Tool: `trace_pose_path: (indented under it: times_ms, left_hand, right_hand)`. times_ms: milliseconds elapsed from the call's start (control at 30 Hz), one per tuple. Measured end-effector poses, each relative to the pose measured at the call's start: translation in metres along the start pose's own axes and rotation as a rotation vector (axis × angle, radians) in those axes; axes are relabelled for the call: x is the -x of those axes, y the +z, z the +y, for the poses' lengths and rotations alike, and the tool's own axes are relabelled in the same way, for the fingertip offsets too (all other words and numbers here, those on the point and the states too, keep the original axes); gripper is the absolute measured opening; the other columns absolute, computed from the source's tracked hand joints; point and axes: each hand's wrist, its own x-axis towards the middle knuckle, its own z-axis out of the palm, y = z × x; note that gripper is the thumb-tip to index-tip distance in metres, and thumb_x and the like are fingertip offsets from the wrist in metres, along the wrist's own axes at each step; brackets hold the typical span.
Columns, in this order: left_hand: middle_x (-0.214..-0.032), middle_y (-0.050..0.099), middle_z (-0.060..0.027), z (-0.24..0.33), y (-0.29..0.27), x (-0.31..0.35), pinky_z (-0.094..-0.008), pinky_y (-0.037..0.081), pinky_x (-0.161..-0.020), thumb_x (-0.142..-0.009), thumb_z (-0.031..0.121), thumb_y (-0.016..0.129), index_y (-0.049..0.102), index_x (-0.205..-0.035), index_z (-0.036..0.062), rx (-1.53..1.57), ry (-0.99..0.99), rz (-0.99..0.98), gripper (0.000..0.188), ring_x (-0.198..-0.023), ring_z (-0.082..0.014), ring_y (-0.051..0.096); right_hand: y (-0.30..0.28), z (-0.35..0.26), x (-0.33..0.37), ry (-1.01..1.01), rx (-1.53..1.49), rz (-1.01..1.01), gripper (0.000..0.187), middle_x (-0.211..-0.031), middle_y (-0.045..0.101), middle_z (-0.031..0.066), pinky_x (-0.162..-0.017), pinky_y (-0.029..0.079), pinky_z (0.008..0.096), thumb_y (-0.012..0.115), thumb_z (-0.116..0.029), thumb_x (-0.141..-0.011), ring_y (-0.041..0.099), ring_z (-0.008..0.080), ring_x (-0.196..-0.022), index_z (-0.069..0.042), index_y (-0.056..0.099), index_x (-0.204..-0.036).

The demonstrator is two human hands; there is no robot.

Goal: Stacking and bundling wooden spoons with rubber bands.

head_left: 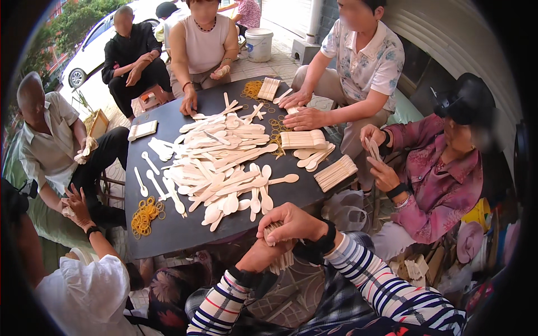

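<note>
1. Bundle of wooden spoons (278,246) clamped just off the near edge of the dark table (168,227) — right hand (291,221) closed over the top, left hand (258,259) wrapped beneath.
2. Could splay and drop off that edge if either grip slackens.
3. Could knock the loose spoon pile (224,168) further in on that table.

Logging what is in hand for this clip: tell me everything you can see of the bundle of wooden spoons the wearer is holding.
The bundle of wooden spoons is a tight stack of pale, flat, thin wooden pieces, held below the near edge of the dark table. The right hand curls over its top, hiding the upper ends; the left hand grips it from the side and beneath. The lower ends stick out below the hands, pointing downward. Whether a rubber band is around it cannot be seen.
</note>
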Motion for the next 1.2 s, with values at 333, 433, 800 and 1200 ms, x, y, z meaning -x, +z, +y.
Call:
trace_pose_path:
  times_ms: [333, 433, 800, 1200]
  left_hand:
    - [-0.096, 0.062, -0.0059, 0.003, 0.011, 0.022, -0.0312, 0.051, -0.075, -0.086, 0.005, 0.061, 0.053, -0.116, 0.0045, 0.321, 0.012, 0.06, 0.031, -0.086, -0.0176, 0.063]
    - [-0.096, 0.062, -0.0094, 0.013, -0.014, 0.031, -0.035, 0.053, -0.08, -0.085, 0.007, 0.063, 0.054, -0.11, 0.0006, 0.6, 0.121, 0.122, 0.027, -0.088, -0.0207, 0.063]
    - [-0.094, 0.06, -0.0111, 0.021, -0.018, 0.059, -0.0394, 0.052, -0.082, -0.086, 0.007, 0.058, 0.053, -0.108, -0.0004, 0.663, 0.238, -0.086, 0.024, -0.09, -0.0253, 0.062]
    - [-0.094, 0.06, -0.0115, 0.022, -0.018, 0.065, -0.0427, 0.053, -0.083, -0.084, 0.01, 0.063, 0.053, -0.109, -0.0014, 0.675, 0.216, -0.126, 0.03, -0.09, -0.0269, 0.062]
  right_hand:
    - [0.043, -0.008, 0.044, -0.021, -0.12, 0.524, 0.058, -0.118, 0.059, 0.0115, -0.095, 0.044, 0.0306, 0.07, -0.015, -0.082, 0.056, 0.0177, -0.107, 0.003, 0.044, -0.13]
    - [0.056, 0.007, 0.058, 0.096, -0.152, 0.454, 0.057, -0.115, 0.06, 0.0101, -0.095, 0.044, 0.0302, 0.07, -0.019, -0.082, 0.056, 0.0171, -0.108, 0.004, 0.046, -0.129]
    - [0.088, 0.019, 0.054, 0.385, -0.359, 0.164, 0.036, -0.103, 0.064, 0.0079, -0.083, 0.054, 0.0413, 0.067, -0.016, -0.086, 0.064, 0.0227, -0.093, -0.001, 0.057, -0.117]
    - [0.106, 0.007, 0.051, 0.494, -0.417, 0.207, 0.036, -0.102, 0.062, 0.0085, -0.077, 0.057, 0.0434, 0.068, -0.012, -0.083, 0.064, 0.0252, -0.091, -0.004, 0.055, -0.116]
